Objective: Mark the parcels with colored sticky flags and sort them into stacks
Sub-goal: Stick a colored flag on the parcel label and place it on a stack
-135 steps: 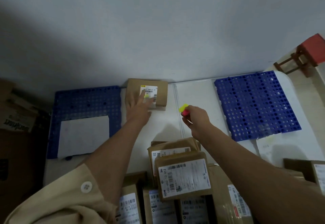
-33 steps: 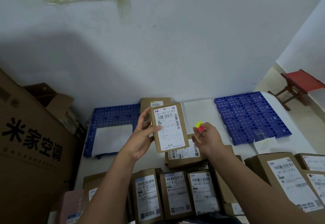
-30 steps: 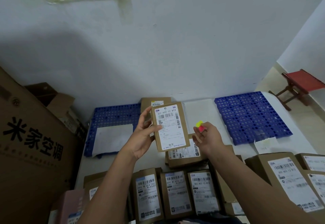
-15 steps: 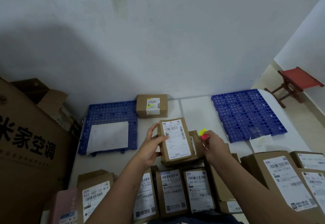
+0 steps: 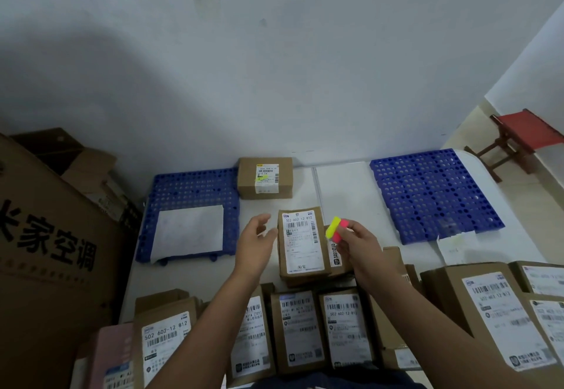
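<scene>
A brown parcel (image 5: 302, 243) with a white label lies on top of other parcels at the table's middle. My left hand (image 5: 254, 243) hovers just left of it, fingers relaxed, holding nothing. My right hand (image 5: 355, 243) pinches a pad of yellow and pink sticky flags (image 5: 334, 229) just right of the parcel. A flagged parcel (image 5: 265, 177) with a yellow flag on its label stands at the back by the wall.
Blue perforated mats lie at the left (image 5: 189, 193), with a white sheet (image 5: 188, 233) on it, and at the right (image 5: 430, 193). Several labelled parcels (image 5: 300, 330) crowd the near edge. A big carton (image 5: 45, 251) stands left, a red stool (image 5: 525, 135) far right.
My left hand lowered the parcel onto the stack and let go of it. My right hand kept the flag pad and moved slightly right.
</scene>
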